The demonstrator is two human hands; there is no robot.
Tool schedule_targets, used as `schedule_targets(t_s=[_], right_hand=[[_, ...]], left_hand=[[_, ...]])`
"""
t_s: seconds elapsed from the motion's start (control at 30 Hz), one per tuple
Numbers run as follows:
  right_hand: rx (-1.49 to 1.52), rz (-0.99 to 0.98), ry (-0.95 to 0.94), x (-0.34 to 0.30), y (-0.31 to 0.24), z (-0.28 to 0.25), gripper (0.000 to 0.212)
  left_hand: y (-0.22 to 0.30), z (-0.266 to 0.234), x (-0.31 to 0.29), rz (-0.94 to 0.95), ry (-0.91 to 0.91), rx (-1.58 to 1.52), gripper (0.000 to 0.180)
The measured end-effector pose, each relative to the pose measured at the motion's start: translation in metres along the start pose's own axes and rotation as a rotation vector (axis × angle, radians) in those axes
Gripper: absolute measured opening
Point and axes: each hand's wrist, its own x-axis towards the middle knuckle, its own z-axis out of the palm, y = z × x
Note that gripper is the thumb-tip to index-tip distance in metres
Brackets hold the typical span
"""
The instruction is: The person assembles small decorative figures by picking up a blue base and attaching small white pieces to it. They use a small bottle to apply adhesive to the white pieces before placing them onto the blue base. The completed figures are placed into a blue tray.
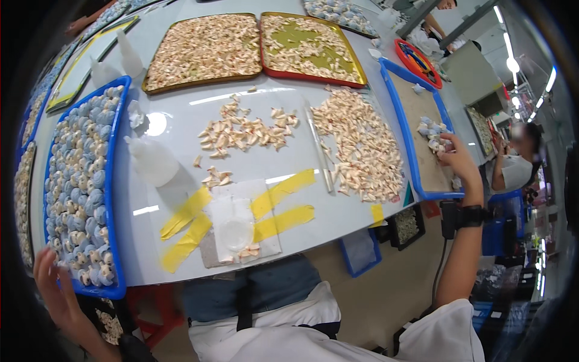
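My right hand [461, 161] reaches into the blue-rimmed tray [400, 133] on the right, its fingers closed at a small cluster of blue-and-cream figures [431, 128]. It appears to grip one of them, partly hidden by the fingers. At the near-left corner of the blue tray [123, 241] on the left, my left hand [57, 292] is open, fingers apart. That tray is filled with rows of small round blue-and-cream figures [84, 181]. In front of me lies a work pad [211, 247] with a small clear round dish [235, 232] and a few cream pointed pieces [248, 250] at its edge.
Cream pointed pieces lie loose [241, 133] and heaped [362, 145] beside a metal ruler-like strip [319, 145]. Behind are two trays of them [205, 84] [313, 77]. A white squeeze bottle [151, 160] stands left; yellow tape [283, 193] crosses the table. Another person [515, 163] sits at right.
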Motion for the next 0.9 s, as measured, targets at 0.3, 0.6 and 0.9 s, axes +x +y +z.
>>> schedule_targets(t_s=[0.3, 0.6, 0.9], right_hand=[[-0.006, -0.451, -0.175, -0.031, -0.133, 0.036, 0.045], [-0.198, -0.651, -0.239, -0.019, -0.175, 0.099, 0.025], [-0.128, -0.587, -0.152, -0.028, -0.175, 0.103, 0.01]], left_hand=[[-0.009, 0.017, 0.044, -0.062, -0.502, 0.322, 0.063], [0.016, 0.029, 0.048, -0.016, -0.512, 0.352, 0.048], [0.015, 0.014, 0.049, -0.128, -0.447, 0.04, 0.039]])
